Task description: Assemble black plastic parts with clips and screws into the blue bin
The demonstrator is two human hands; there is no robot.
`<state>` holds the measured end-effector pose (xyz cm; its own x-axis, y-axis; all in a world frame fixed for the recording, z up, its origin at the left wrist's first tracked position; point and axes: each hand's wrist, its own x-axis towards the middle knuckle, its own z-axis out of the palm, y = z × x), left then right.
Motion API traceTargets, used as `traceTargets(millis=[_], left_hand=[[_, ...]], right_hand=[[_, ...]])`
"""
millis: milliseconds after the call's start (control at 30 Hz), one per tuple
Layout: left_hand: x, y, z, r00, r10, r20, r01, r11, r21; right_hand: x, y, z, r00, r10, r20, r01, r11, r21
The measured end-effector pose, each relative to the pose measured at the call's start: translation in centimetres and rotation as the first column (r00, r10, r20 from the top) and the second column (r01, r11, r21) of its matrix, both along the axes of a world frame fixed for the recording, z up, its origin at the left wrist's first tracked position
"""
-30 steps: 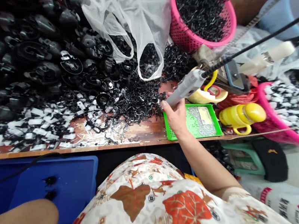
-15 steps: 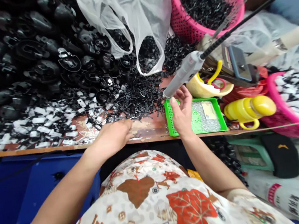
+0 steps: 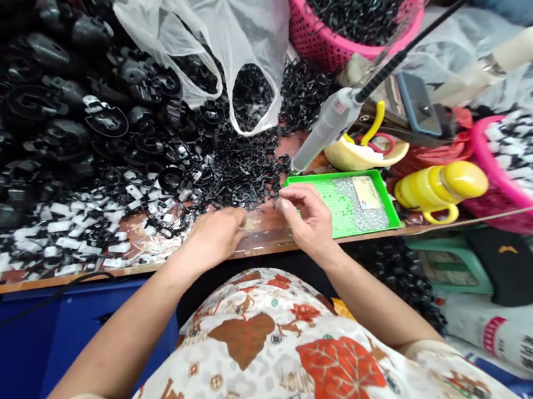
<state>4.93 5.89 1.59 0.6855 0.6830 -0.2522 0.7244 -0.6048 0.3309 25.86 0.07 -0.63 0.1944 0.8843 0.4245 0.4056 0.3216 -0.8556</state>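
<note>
My left hand (image 3: 216, 238) rests at the table's front edge with its fingers curled together. It lies against a heap of small black plastic parts (image 3: 246, 169); whatever its fingertips hold is hidden. My right hand (image 3: 309, 220) is over the left end of a green tray (image 3: 393, 206), thumb and fingertips drawn together in a pinch. Anything in that pinch is too small to make out. Just above it hangs a grey electric screwdriver (image 3: 323, 128), its tip slanting down to the left. Thin pale pins (image 3: 152, 241) lie scattered left of my left hand.
Black-and-white parts (image 3: 63, 225) and black rounded housings (image 3: 60, 111) pile up at left. A plastic bag (image 3: 244, 27) and a pink basket (image 3: 317, 43) of black pieces stand behind. On the right are a yellow bottle (image 3: 439, 187), a phone (image 3: 418, 104) and another pink basket (image 3: 480, 145).
My right hand has moved left and down, away from the screwdriver tip, toward my left hand. My left hand has shifted slightly right. The view has turned a little.
</note>
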Motion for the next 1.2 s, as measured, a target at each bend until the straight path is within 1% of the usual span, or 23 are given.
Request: traceTargets(millis=[33,100,200,267,300,367,433,500,567,600,667,733,800,900,967,1000,1067,1100,1200], left_hand=[[0.3,-0.2,-0.3,0.999,-0.035,0.034,0.036,0.999,-0.028],[1.0,-0.6,-0.8,0.993,-0.109,0.053,0.112,0.992,-0.059],[2.1,-0.5,-1.1,0.980,-0.197,-0.007,0.196,0.979,-0.061],[2.6,0.1,-0.9,0.976,-0.208,-0.060,0.205,0.978,-0.047],[2.7,0.4,-0.8,0.980,-0.186,-0.077,0.184,0.982,-0.027],[2.5,1.1,-0.7,0.991,-0.113,-0.073,0.115,0.993,0.012],[1.7,1.4,-0.8,0.999,-0.039,-0.017,0.039,0.999,0.005],[0.5,1.3,-1.0,0.996,0.051,0.067,-0.048,0.998,-0.049],[-0.9,0.8,-1.1,0.963,0.198,0.183,-0.179,0.977,-0.113],[-1.7,0.4,-1.2,0.924,0.284,0.255,-0.254,0.956,-0.144],[-3.3,-0.4,-1.2,0.809,0.449,0.379,-0.405,0.894,-0.193],[-4.8,-1.0,-1.2,0.699,0.570,0.432,-0.534,0.818,-0.214],[-6.5,-1.4,-1.3,0.621,0.648,0.441,-0.636,0.745,-0.200],[-8.9,-1.5,-1.5,0.543,0.707,0.452,-0.751,0.650,-0.114],[-10.3,-1.4,-1.6,0.523,0.724,0.449,-0.802,0.597,-0.030],[-10.8,-1.4,-1.7,0.524,0.729,0.440,-0.815,0.579,0.010],[-11.3,-1.3,-1.7,0.542,0.734,0.408,-0.821,0.567,0.070],[-11.4,-1.2,-1.7,0.560,0.732,0.388,-0.815,0.572,0.095],[-10.7,-0.8,-1.8,0.640,0.708,0.299,-0.767,0.614,0.188]], right_hand=[[0.1,0.1,-0.1,1.000,-0.010,-0.024,0.010,1.000,-0.015],[0.3,0.5,-0.4,0.997,-0.027,-0.074,0.023,0.998,-0.055],[0.6,0.8,-0.8,0.993,-0.030,-0.114,0.019,0.995,-0.098],[0.7,0.8,-0.8,0.993,-0.028,-0.116,0.016,0.994,-0.108],[0.7,0.8,-0.8,0.993,-0.031,-0.116,0.017,0.993,-0.114],[0.6,0.7,-0.8,0.991,-0.040,-0.128,0.023,0.991,-0.132],[0.3,0.5,-0.7,0.985,-0.042,-0.169,0.013,0.985,-0.170],[-0.1,0.4,-0.8,0.972,-0.026,-0.233,-0.032,0.970,-0.240],[-0.7,0.5,-1.0,0.973,0.030,-0.228,-0.105,0.940,-0.324],[-1.0,0.6,-1.0,0.981,0.081,-0.176,-0.142,0.919,-0.368],[-1.4,1.4,-1.1,0.975,0.222,0.005,-0.195,0.867,-0.458],[-1.8,2.4,-1.1,0.915,0.349,0.203,-0.192,0.817,-0.543],[-2.0,3.3,-0.8,0.833,0.427,0.351,-0.148,0.785,-0.602],[-2.2,4.0,-0.3,0.734,0.484,0.476,-0.075,0.754,-0.652],[-2.2,4.1,0.0,0.695,0.511,0.505,-0.052,0.737,-0.674],[-2.1,4.0,0.1,0.682,0.524,0.510,-0.049,0.729,-0.683],[-2.1,3.9,0.4,0.656,0.558,0.508,-0.058,0.709,-0.703],[-2.1,3.8,0.5,0.640,0.574,0.511,-0.060,0.700,-0.711],[-2.5,3.6,1.0,0.561,0.609,0.560,-0.032,0.693,-0.721]])
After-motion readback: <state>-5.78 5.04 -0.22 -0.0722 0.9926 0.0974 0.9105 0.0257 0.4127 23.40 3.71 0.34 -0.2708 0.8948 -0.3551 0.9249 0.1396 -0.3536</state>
